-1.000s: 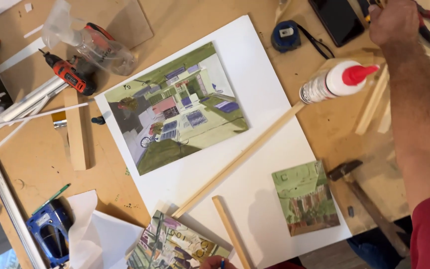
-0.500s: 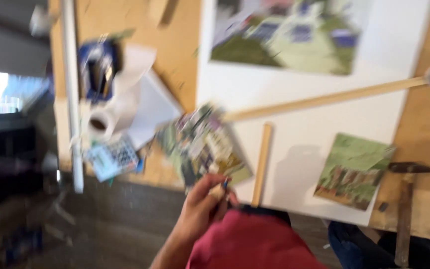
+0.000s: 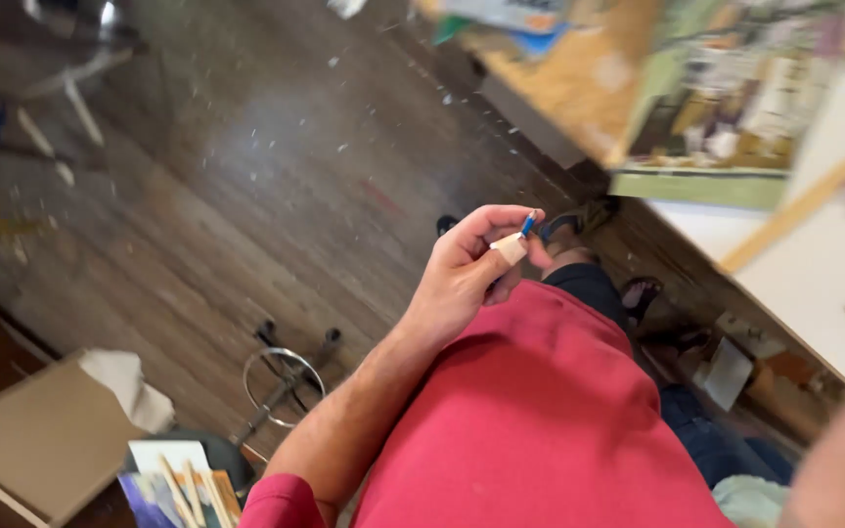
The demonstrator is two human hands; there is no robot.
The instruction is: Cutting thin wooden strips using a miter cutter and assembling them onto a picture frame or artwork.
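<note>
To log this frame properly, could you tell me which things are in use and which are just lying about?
In use: left hand, pencil, held in the fingertips.
Lying about: picture on the table edge, wood strip, stool, box.

Dark wood floor (image 3: 246,196) flecked with scraps, stool base (image 3: 284,376), workbench edge (image 3: 540,117)

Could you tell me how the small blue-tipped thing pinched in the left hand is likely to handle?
The small blue-tipped thing looks light: the left hand lifts it with fingertips alone. Being so small, it could probably slip and vanish on the littered floor. Blur hides what it is.
</note>
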